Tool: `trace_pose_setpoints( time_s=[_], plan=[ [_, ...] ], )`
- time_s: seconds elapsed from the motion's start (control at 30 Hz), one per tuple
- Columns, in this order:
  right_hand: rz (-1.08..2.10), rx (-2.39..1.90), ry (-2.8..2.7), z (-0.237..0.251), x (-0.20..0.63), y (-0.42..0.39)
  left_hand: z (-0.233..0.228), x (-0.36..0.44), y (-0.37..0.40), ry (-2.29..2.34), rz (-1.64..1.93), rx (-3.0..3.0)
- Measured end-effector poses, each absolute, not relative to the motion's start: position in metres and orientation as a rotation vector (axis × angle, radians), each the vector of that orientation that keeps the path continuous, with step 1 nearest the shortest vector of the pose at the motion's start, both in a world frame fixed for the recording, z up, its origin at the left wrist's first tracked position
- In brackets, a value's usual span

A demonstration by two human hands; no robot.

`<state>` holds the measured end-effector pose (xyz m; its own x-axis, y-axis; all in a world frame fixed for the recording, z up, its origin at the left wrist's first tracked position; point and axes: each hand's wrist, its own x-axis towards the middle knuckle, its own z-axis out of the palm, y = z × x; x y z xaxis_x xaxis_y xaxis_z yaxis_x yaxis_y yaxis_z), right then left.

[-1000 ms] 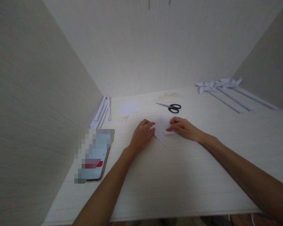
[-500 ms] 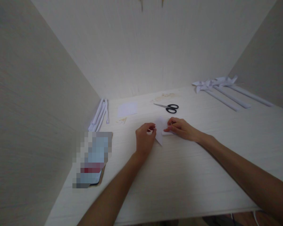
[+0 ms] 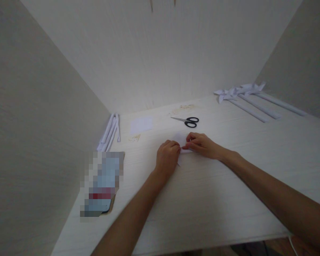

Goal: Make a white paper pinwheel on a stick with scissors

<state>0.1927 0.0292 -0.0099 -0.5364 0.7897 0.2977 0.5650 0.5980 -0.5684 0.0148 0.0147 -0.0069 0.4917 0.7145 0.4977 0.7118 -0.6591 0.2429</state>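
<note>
White paper (image 3: pixel 181 139) lies mid-table (image 3: pixel 216 192), left hand (image 3: pixel 167 156) and right hand (image 3: pixel 201 145) pinching its folded edge; finished pinwheels (image 3: pixel 240 91) lie at far right, scissors (image 3: pixel 188 121) just beyond. Folding looks early.

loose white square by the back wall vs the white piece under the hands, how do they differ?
The white square lies flat, whole and untouched near the back wall; the folded paper sits mid-table, mostly hidden under the left hand and right hand, both pressing on it. The square shows four plain edges; the folded paper shows a pointed corner below the left hand. Both are white paper on the same table.
</note>
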Motion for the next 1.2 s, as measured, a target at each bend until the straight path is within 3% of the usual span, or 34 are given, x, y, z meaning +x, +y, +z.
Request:
trace_pose_setpoints(
  time_s=[0.73,1.03,1.2],
  plan=[
    [0.625,-1.031,-2.220,-0.010,0.195,0.028,0.005,0.006,0.017,1.153,0.725,2.710],
    [0.401,-1.100,-2.367,-0.003,0.192,0.025,0.003,0.005,0.016,1.138,0.801,2.617],
    [0.347,-1.100,-2.404,0.000,0.192,0.025,-0.001,0.000,0.026,1.169,1.113,2.320]
  ],
)
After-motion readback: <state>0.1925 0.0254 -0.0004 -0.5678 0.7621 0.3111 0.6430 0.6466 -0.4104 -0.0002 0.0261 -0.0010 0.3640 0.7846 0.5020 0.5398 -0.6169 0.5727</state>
